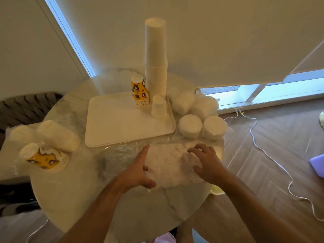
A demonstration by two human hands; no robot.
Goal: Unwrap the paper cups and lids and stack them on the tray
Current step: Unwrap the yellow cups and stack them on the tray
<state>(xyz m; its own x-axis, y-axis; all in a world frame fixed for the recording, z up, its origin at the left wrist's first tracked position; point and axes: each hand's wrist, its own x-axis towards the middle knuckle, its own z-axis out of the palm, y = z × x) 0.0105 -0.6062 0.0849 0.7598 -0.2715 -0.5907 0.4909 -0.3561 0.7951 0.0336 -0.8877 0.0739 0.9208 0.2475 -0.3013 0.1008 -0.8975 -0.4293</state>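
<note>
My wrapped bundle (172, 165) is a white blur under my hands — I can't tell lids from cups; its right end is hidden.

You have one tray (112, 123) with three upside-down cup stacks at its 1 o'clock corner: one tall white stack (155, 57), one yellow stack (139, 92), one single white cup (159, 106). Two hands show.
</note>
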